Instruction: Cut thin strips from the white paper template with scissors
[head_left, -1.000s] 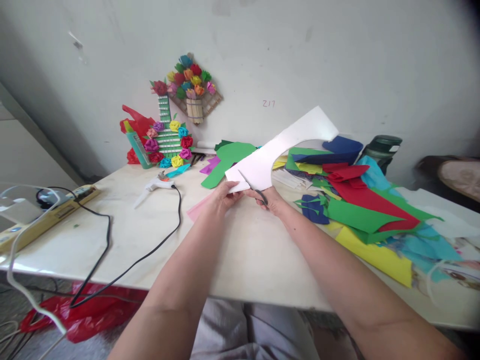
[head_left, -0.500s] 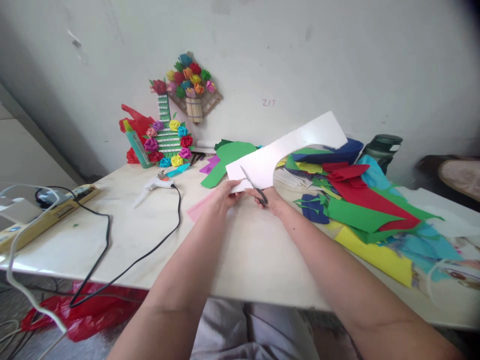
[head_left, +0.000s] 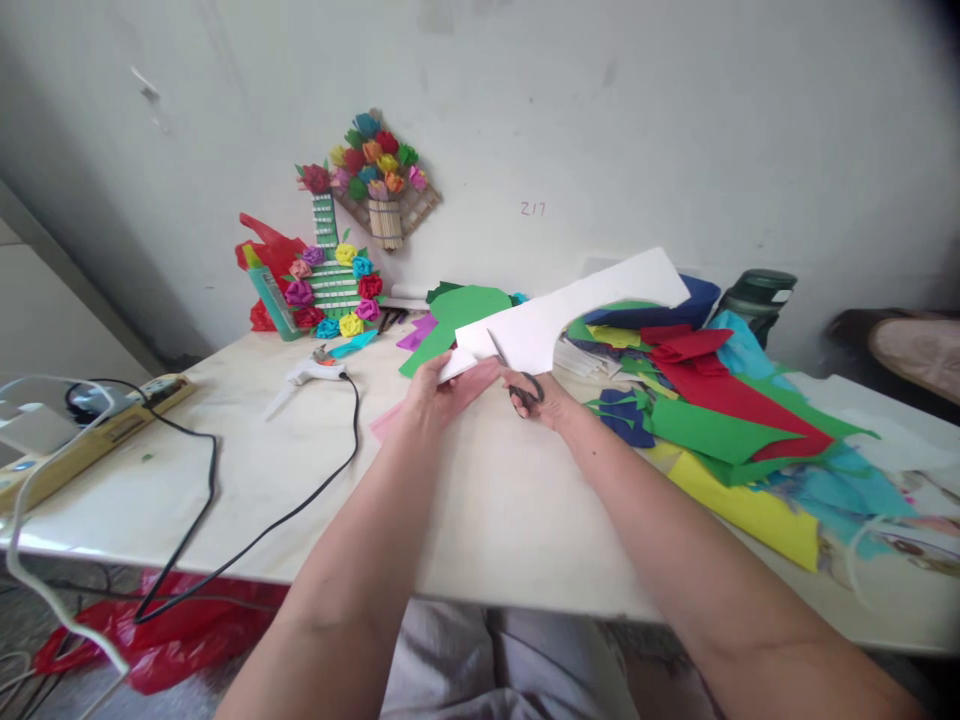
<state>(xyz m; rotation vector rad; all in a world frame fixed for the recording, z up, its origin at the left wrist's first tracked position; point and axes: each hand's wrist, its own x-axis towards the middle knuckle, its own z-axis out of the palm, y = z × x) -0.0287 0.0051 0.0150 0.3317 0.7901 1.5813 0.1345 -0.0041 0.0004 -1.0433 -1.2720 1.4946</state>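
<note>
A large white sheet with a curved cut-out edge slants up to the right above the table. My right hand is closed on black-handled scissors, whose blades lie over the sheet's lower left part. At the left end, my left hand grips a small white piece; whether it is still joined to the sheet is hard to tell. Pink paper lies just beside my left fingers, between the two hands. Behind the sheet's left end is green paper.
A white glue gun with a black cord and a power strip are at the left. Paper-flower crafts and a glue bottle stand behind. Coloured paper scraps and a dark bottle are at the right.
My left hand has shifted left and slightly down with the small white piece. The sheet's upper end has dipped, and more pink paper shows between the hands.
</note>
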